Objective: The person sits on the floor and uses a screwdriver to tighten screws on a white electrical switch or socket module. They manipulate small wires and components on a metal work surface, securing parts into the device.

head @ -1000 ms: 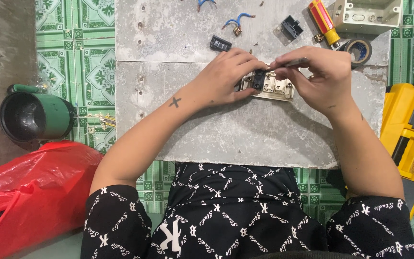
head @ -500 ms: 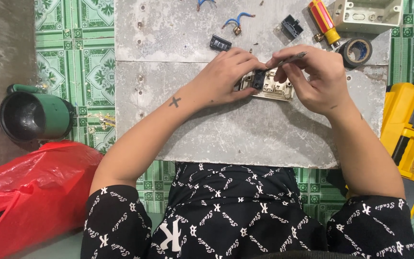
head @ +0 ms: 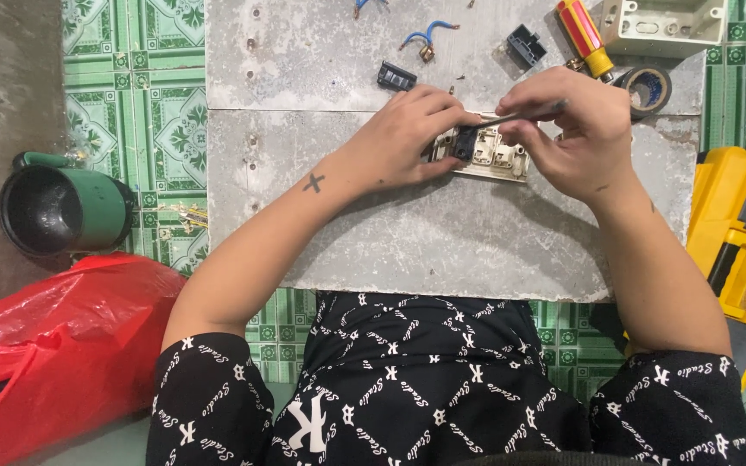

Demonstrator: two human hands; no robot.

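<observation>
A cream switch plate (head: 498, 159) with a black module (head: 464, 143) in it lies on a grey concrete slab (head: 442, 233). My left hand (head: 403, 138) rests on the plate's left end, fingers touching the black module. My right hand (head: 567, 129) grips a thin dark tool (head: 524, 112), probably a small screwdriver, whose tip points at the module from the right.
On the slab's far side lie a red and yellow screwdriver (head: 586, 34), a roll of black tape (head: 647, 89), two loose black modules (head: 525, 45) (head: 396, 76), blue wire bits (head: 425, 36) and a cream box (head: 666, 22). A green pot (head: 62, 207) and red bag (head: 53, 345) sit left, a yellow tool case (head: 740, 250) right.
My right hand has shifted slightly, and the thin tool's tip has come closer to the black module. My left hand has stayed on the plate.
</observation>
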